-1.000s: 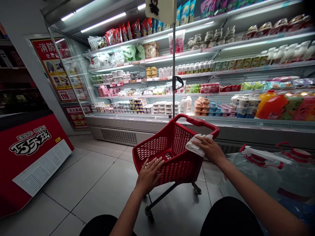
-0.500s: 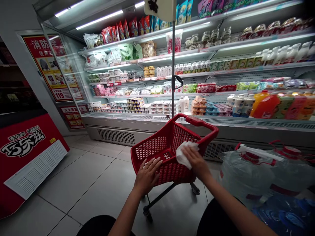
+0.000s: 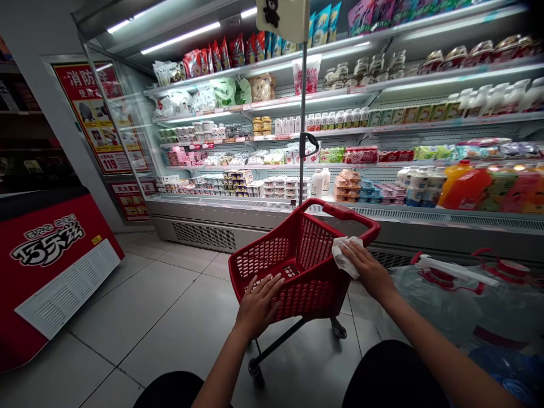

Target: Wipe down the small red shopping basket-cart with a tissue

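A red plastic shopping cart [image 3: 272,258] with a perforated basket stands in front of me on dark metal legs with casters. My left hand [image 3: 258,306] lies flat on its near side, fingers spread over the rim. Toward the handle end, my right hand [image 3: 366,265] presses a crumpled white cloth [image 3: 346,256] against the basket's upper edge. That hand's fingers lie over the cloth, partly covering it. Only the cart's inner far walls and part of its floor show; the basket's near wall hides the rest.
A lit refrigerated display [image 3: 204,207] full of dairy and drinks runs behind the cart. A pole [image 3: 302,113] with a sign rises just beyond it. Large water jugs [image 3: 442,300] stand close on the right, and a red freezer [image 3: 63,272] on the left. Grey floor tiles [image 3: 170,317] lie between.
My right hand has slid the white cloth rightward along the cart's rim toward the handle. My left hand keeps its place on the near side. The view has shifted slightly.
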A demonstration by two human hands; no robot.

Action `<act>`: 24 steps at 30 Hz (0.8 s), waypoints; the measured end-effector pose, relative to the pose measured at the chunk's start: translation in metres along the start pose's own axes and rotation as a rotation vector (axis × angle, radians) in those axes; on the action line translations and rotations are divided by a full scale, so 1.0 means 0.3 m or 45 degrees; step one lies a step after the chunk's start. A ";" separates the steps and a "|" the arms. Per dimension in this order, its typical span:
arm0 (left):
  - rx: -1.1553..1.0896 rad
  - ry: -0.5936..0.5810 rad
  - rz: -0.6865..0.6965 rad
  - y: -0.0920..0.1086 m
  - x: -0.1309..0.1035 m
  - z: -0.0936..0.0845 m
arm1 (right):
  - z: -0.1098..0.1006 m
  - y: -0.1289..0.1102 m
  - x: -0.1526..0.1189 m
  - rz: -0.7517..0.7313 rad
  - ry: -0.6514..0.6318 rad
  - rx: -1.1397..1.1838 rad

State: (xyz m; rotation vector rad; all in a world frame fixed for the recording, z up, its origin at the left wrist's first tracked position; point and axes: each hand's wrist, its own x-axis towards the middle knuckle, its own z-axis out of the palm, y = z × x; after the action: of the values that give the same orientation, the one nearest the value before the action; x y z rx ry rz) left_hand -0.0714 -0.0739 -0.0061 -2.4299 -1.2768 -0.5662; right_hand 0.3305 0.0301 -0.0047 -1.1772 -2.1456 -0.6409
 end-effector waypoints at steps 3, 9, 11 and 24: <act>0.006 0.017 -0.007 0.026 0.013 0.012 | 0.040 -0.123 0.001 0.057 0.013 0.055; 0.034 -0.010 -0.034 0.031 0.021 0.026 | 0.115 -0.472 0.015 -0.194 -0.104 0.324; 0.027 -0.019 -0.049 0.018 0.016 0.026 | 0.114 -0.452 0.023 -0.286 -0.121 0.356; -0.015 0.020 -0.138 0.049 0.009 0.044 | 0.055 -0.063 0.038 0.152 0.040 0.072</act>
State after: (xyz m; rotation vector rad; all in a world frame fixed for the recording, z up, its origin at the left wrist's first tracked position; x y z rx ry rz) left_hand -0.0551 -0.0737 -0.0177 -2.3722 -1.4087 -0.6226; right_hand 0.3048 0.0381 -0.0107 -1.2457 -2.0365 -0.5392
